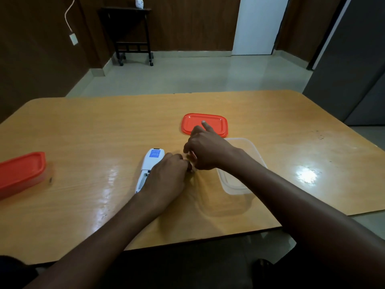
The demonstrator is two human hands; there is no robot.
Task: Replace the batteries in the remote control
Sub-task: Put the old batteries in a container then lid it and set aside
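A white remote control [150,163] lies face down on the wooden table [104,126], its battery bay open at the near end and a blue label at the far end. My left hand [166,180] rests over the near part of the remote, its fingertips pinching a small dark object that looks like a battery [189,167]. My right hand [205,151] meets it from the right, thumb and fingers closed on the same small item, index finger pointing away. The object is mostly hidden between the fingers.
A clear plastic container [239,178] without a lid stands right of my hands, under my right forearm. Its orange lid [205,124] lies just beyond. A second container with an orange lid [20,172] sits at the table's left edge.
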